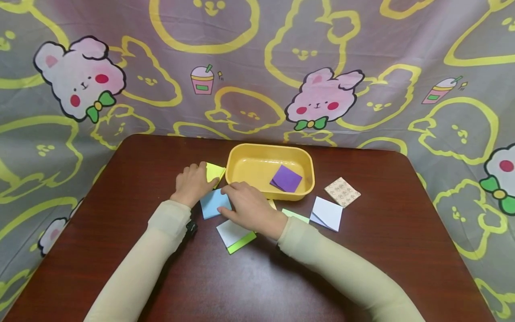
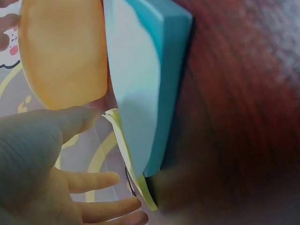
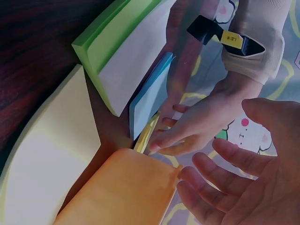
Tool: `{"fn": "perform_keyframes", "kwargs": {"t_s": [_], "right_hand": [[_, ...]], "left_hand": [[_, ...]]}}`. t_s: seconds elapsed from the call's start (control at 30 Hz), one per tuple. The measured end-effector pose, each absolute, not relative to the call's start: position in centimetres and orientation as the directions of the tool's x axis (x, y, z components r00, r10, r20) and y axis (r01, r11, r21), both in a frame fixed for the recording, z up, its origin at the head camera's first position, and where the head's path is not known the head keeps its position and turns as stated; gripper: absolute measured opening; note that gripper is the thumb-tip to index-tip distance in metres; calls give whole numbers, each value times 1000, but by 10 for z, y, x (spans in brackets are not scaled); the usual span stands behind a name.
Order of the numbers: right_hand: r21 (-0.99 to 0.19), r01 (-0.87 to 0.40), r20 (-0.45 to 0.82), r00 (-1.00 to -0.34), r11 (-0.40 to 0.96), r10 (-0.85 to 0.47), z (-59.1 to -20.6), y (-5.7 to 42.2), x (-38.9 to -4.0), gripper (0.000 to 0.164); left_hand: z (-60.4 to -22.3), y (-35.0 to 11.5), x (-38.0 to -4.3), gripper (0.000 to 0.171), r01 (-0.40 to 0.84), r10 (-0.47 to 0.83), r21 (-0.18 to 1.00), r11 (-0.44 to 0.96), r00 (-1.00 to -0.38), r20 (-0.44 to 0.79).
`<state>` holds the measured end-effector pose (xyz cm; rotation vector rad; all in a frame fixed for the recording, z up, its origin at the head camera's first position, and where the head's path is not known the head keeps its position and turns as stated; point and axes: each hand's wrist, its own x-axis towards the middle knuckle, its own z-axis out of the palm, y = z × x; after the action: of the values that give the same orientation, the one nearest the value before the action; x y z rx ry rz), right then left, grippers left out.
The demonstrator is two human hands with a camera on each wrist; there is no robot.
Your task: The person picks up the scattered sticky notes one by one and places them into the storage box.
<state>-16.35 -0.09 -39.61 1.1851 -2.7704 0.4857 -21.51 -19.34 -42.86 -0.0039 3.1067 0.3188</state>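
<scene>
At the left end of the yellow plastic tray, my left hand (image 1: pixel 192 182) reaches over a yellow sticky note pad (image 1: pixel 215 173). Its fingers look extended beside that pad (image 2: pixel 124 145) in the left wrist view; whether they touch it is unclear. My right hand (image 1: pixel 253 208) hovers between the tray and a blue sticky note pad (image 1: pixel 215 203), fingers spread and nothing held. The blue pad (image 3: pixel 152 98) lies beside the yellow one in the right wrist view. Below my right hand is a green pad (image 1: pixel 242 243) with a whitish top sheet.
A purple pad (image 1: pixel 286 179) lies inside the tray (image 1: pixel 241 167). Right of it are a white-lavender pad (image 1: pixel 327 212), a patterned beige pad (image 1: pixel 343 191) and a pale green pad (image 1: pixel 295 215). My right hand partly covers a cream pad (image 1: pixel 272 204). A patterned curtain hangs behind the table.
</scene>
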Motion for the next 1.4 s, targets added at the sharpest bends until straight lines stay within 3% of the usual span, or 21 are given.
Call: {"fn": "perform_keyframes", "kwargs": {"t_s": [0.3,1.03,1.4], "right_hand": [[-248,-725,213,-688,642,-694,-397,0,-163,46],[-244,-727,210,-686,642,-697,-396,-1,-163,45],[-237,-725,203,-688,646,-697,-393,-5,-162,45]], "left_hand": [[-432,-192,-217,82,-10,1,183,983,-998,-60],[-433,-188,-221,70,11,14,168,986,-1000,-18],[-431,-192,-220,79,8,12,177,984,-1000,-22]]}}
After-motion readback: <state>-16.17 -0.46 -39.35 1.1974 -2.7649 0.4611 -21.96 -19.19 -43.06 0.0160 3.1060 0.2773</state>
